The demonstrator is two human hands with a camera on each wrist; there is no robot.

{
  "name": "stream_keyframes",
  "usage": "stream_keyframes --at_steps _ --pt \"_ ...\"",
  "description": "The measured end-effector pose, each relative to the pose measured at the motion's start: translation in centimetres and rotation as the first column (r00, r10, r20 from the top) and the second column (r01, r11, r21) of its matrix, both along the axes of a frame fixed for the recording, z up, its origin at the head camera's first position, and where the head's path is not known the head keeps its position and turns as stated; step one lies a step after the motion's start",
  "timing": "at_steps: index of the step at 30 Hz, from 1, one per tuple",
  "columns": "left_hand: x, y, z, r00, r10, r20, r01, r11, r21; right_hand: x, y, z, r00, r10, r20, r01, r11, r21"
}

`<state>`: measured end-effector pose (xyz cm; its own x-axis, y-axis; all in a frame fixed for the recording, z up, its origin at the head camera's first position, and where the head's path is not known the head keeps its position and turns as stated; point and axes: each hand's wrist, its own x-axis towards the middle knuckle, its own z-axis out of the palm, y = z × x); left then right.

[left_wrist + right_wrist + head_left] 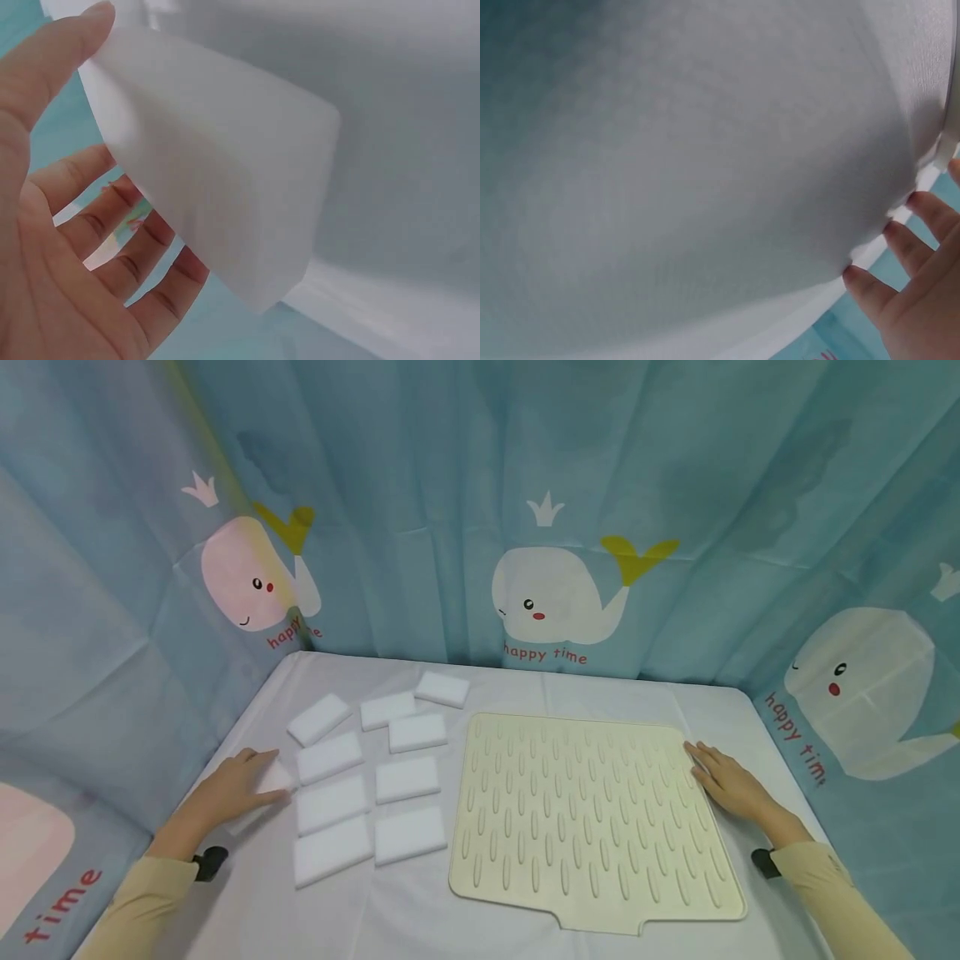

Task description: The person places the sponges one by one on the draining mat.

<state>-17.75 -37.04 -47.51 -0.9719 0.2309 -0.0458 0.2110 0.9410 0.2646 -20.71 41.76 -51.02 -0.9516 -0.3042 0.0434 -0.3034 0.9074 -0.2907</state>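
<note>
Reading the clock from the centre of my head view, my left hand (234, 787) is at eight o'clock, gripping a white block (225, 161) between thumb and fingers. Nine other white blocks (407, 779) lie between seven and eight o'clock on the white-covered tabletop (510, 687). At five o'clock lies a cream ridged mat (592, 827), its tab toward six. My right hand (726, 783), fingers extended and holding nothing, rests at four o'clock by the mat's edge; I can't tell whether it touches. A whale-print curtain (450, 552) hangs at twelve.
</note>
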Motion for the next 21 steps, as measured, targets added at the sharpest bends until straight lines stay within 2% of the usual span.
stream_keyframes --at_steps 7,15,21 --pt "-0.9 1.0 1.5 0.999 -0.037 -0.018 0.037 0.998 0.045 0.0 0.1 -0.1 1.0 0.003 0.009 -0.003 1.0 -0.02" --pt "-2.5 2.8 2.5 0.998 -0.05 -0.044 0.051 0.998 0.029 -0.2 0.2 -0.3 1.0 0.008 -0.001 -0.008 1.0 -0.029" --pt "-3.8 4.6 3.1 0.997 -0.058 -0.055 0.061 0.996 0.061 -0.3 0.2 -0.4 1.0 0.009 0.007 -0.009 0.999 -0.043"
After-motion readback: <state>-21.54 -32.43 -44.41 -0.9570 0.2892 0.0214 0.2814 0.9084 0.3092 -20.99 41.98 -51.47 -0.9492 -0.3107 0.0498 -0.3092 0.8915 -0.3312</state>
